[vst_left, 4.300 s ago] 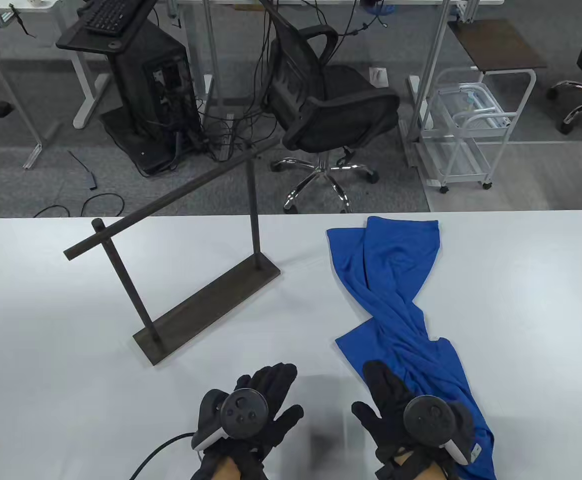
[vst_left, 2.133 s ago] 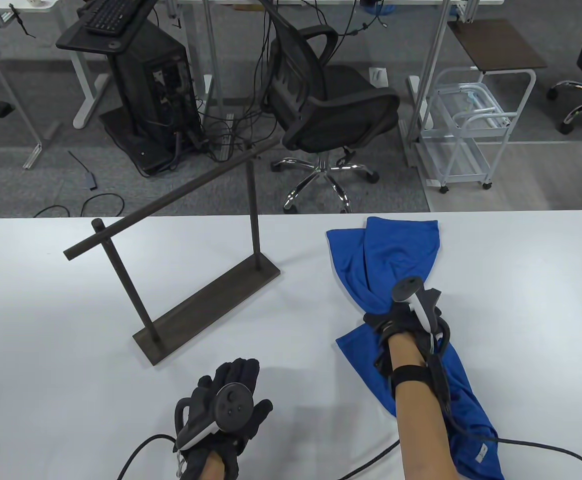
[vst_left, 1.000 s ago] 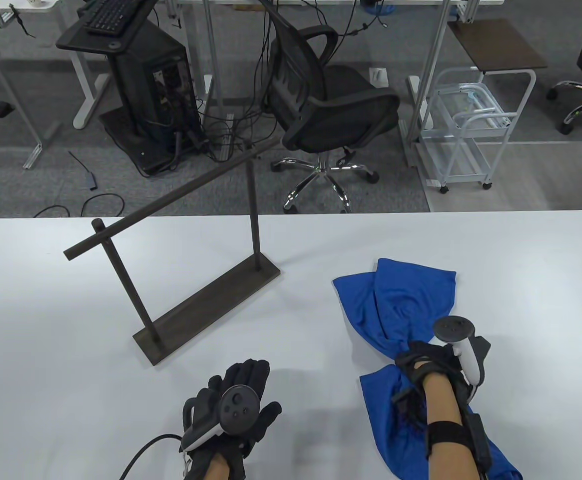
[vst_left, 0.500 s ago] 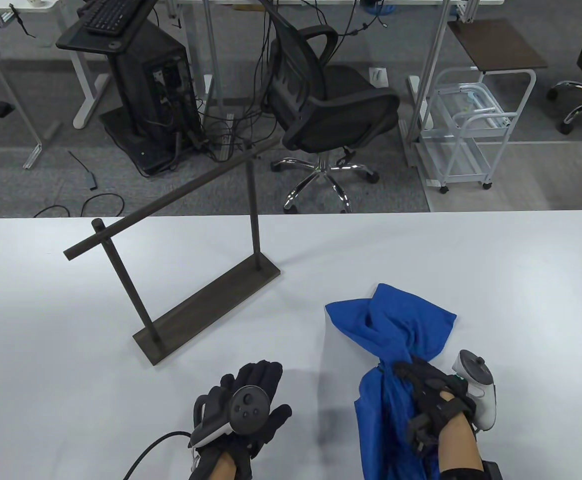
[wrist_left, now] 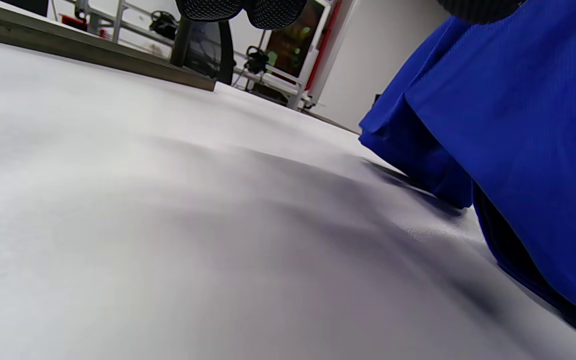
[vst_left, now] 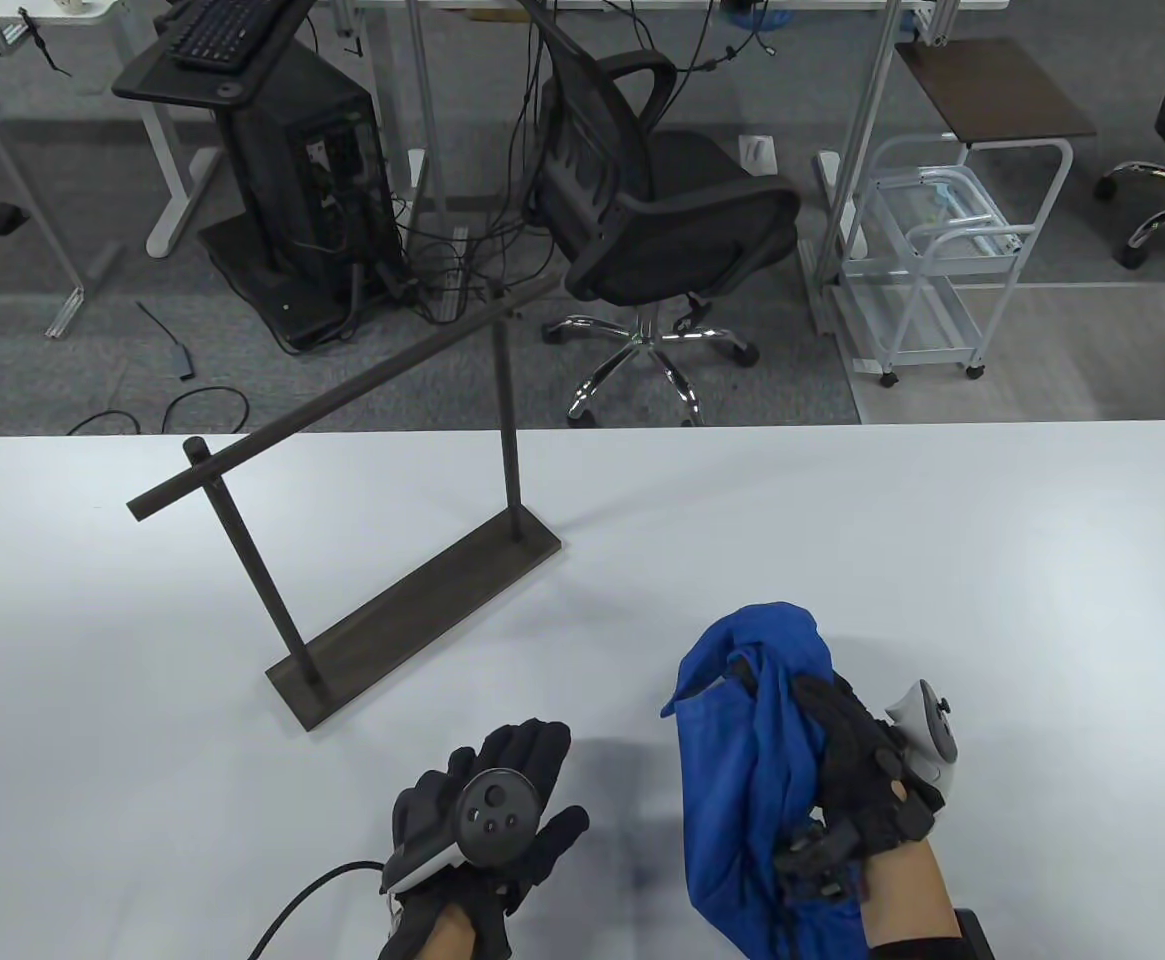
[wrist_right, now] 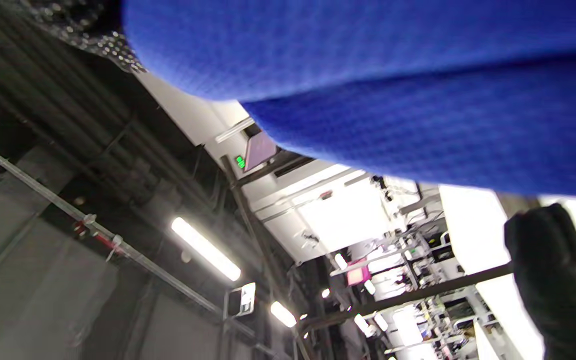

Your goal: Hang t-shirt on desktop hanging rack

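The blue t-shirt (vst_left: 747, 770) is bunched and lifted off the white table (vst_left: 942, 540) at the front right. My right hand (vst_left: 857, 765) grips it around its middle, palm turned up, and the cloth drapes over the hand. The shirt fills the right wrist view (wrist_right: 393, 75) and shows at the right of the left wrist view (wrist_left: 518, 135). The dark hanging rack (vst_left: 362, 400) stands on the table's left half, its bar slanting up to the right over a flat base (vst_left: 412, 620). My left hand (vst_left: 487, 810) lies flat and empty on the table, fingers spread, left of the shirt.
A black office chair (vst_left: 662, 210), a computer stand (vst_left: 272, 170) with cables and a white trolley (vst_left: 932, 270) stand on the floor beyond the table's far edge. A cable (vst_left: 292, 900) runs from my left wrist off the front edge.
My right hand went out to the shirt's middle, gripped it and pulled it back toward the front edge. It has now lifted it and turned palm up. My left hand barely moved.
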Motion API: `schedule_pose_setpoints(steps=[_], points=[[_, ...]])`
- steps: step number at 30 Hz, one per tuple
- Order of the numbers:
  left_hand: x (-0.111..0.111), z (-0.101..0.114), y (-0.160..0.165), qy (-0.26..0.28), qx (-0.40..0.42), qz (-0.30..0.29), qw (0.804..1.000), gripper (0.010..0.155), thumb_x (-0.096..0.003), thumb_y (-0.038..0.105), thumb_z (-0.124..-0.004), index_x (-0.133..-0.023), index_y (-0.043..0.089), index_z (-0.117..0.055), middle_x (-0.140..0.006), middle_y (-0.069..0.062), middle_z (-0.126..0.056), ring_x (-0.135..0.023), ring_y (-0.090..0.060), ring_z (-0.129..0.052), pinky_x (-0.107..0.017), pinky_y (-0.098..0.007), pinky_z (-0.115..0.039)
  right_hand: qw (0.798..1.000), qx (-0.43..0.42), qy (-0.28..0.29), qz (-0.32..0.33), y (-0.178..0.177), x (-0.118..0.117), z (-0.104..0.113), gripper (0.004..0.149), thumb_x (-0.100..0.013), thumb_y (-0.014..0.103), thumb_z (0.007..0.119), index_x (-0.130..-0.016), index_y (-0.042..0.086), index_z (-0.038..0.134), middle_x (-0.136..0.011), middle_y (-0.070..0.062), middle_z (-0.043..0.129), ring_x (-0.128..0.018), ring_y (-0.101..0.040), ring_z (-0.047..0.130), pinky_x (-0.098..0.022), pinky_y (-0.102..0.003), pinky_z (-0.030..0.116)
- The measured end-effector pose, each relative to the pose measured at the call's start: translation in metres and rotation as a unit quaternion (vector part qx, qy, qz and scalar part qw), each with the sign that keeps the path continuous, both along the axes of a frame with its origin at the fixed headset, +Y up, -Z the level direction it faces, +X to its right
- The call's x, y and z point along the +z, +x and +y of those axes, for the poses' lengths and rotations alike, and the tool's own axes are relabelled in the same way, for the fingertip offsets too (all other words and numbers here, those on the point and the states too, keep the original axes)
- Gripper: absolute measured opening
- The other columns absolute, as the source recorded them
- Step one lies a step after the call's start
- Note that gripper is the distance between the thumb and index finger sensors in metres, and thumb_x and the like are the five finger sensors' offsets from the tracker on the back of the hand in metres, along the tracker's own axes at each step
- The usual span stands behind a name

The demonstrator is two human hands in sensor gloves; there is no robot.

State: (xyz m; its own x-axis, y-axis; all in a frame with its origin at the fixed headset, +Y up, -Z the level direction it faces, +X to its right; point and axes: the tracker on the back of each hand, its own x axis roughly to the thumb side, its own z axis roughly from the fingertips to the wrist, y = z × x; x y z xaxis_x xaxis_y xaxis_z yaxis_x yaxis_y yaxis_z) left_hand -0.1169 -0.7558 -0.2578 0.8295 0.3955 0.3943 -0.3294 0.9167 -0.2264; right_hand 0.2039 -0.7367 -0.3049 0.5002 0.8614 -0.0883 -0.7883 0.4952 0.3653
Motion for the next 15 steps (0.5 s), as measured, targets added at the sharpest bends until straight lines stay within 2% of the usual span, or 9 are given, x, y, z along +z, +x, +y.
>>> schedule_pose_setpoints(steps=[9,11,15], points=[[0.001,0.001,0.0,-0.006,0.035,-0.001,0.999,0.081,-0.0489,0.057,-0.057,-0.111,0.015,-0.029,-0.115,-0.021,-0.039,-0.103,-0.051,-0.049,-0.066,-0.075,-0.04,0.996,-0.049,0.081,0.001,-0.015,0.009,0.03,0.066,-0.051,0.047,0.07,-0.101,0.021,0.035,-0.1,-0.007,0.058,-0.084,-0.033,0.073,-0.057,-0.05,0.069],[0.001,0.002,0.001,-0.008,0.057,-0.005,0.998,0.08,-0.049,0.057,-0.057,-0.111,0.015,-0.03,-0.115,-0.021,-0.04,-0.103,-0.051,-0.051,-0.066,-0.075,-0.042,0.994,-0.051,0.093,-0.006,-0.015,0.011,0.037,0.066,-0.052,0.047,0.069,-0.101,0.022,0.034,-0.1,-0.006,0.057,-0.085,-0.032,0.072,-0.059,-0.051,0.067],[0.001,0.009,0.004,-0.015,0.151,-0.009,0.988,0.079,-0.049,0.058,-0.057,-0.111,0.015,-0.032,-0.114,-0.02,-0.043,-0.102,-0.05,-0.055,-0.066,-0.073,-0.047,0.993,-0.051,0.103,-0.009,-0.018,0.014,0.045,0.065,-0.052,0.046,0.069,-0.101,0.022,0.033,-0.1,-0.006,0.057,-0.083,-0.031,0.073,-0.058,-0.049,0.068]])
